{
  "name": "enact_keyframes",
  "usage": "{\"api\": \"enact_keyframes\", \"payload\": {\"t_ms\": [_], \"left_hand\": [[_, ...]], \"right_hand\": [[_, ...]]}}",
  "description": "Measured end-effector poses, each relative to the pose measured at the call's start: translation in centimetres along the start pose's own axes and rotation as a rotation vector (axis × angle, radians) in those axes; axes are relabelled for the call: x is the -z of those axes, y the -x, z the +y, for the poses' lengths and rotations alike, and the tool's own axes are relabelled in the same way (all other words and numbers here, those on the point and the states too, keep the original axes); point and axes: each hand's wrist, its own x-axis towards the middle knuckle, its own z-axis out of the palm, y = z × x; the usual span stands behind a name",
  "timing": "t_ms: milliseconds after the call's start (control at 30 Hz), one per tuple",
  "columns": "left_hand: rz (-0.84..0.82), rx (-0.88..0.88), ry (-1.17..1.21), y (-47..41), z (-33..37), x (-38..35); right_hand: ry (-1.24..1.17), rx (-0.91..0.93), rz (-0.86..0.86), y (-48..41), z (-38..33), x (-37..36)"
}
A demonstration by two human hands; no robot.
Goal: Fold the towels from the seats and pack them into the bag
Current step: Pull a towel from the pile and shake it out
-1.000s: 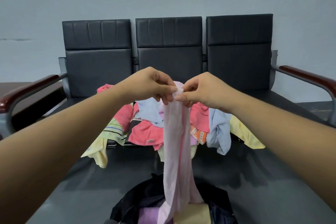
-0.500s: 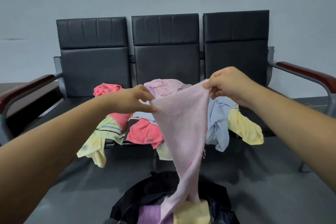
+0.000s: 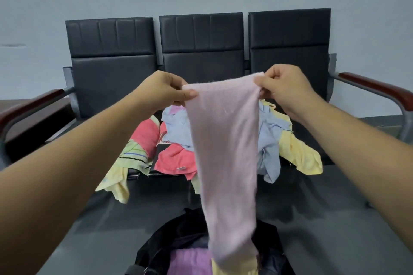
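Note:
A pale pink towel (image 3: 225,152) hangs lengthwise in front of me, stretched along its top edge. My left hand (image 3: 164,90) pinches its top left corner and my right hand (image 3: 283,87) pinches its top right corner. The towel's lower end dangles over an open black bag (image 3: 176,236) on the floor, which holds a purple towel (image 3: 190,263) and a yellow towel (image 3: 234,270). Behind the pink towel, a heap of loose towels (image 3: 172,156) in red, blue, yellow and striped green lies on the middle seat.
A row of three black padded seats (image 3: 201,47) stands against a grey wall, with wooden armrests on the left (image 3: 31,107) and on the right (image 3: 375,87). Yellow towels hang over the front edge of the seats. The floor is dark grey.
My hands moved apart from touching each other and rose, spreading the pink towel's top edge out level. The towel now hangs wider and flatter.

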Motion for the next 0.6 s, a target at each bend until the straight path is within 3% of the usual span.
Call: {"api": "enact_keyframes", "payload": {"t_ms": [133,267,400,467,600], "left_hand": [[0.033,-0.042,0.076,0.2,-1.0,-0.1],[0.113,-0.004,0.032,-0.2,-2.2,-1.1],[0.133,0.066,0.284,-0.4,-2.8,-1.7],[0.112,0.052,0.383,-0.2,-2.9,-1.9],[0.038,0.026,0.344,-0.1,-2.2,-2.4]], "right_hand": [[-0.049,0.005,0.029,-0.1,0.3,-0.1],[0.01,0.012,-0.081,0.2,0.6,-0.6],[0.02,0.016,-0.162,0.0,1.1,-1.0],[-0.055,0.024,-0.222,0.0,1.2,-1.1],[-0.296,-0.003,-0.445,0.7,1.0,-1.6]]}}
